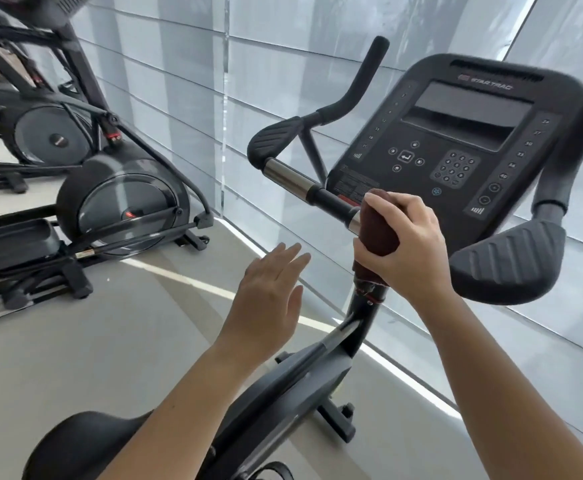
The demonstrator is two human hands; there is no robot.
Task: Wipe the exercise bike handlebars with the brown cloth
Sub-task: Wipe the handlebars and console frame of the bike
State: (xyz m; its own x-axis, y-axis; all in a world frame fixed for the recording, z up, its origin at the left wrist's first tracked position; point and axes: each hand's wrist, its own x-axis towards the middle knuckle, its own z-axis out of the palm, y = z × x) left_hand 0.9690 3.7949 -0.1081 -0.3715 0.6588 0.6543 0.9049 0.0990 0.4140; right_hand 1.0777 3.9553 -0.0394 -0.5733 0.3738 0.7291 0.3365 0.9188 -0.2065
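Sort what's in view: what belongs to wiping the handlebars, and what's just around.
Job: brown cloth, handlebars, right hand gripping the cloth, left hand open and empty.
Around: console, seat, elliptical.

Gym, exercise bike console [456, 133], elliptical trainers [110, 202], blinds-covered windows [283, 64]

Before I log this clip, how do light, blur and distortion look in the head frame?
Head view: bright diffuse daylight through the window blinds, with sunlit strips on the floor; wide-angle bending at the edges; slight motion blur on the open left hand; the right hand gripping the brown cloth and the console are sharp enough.
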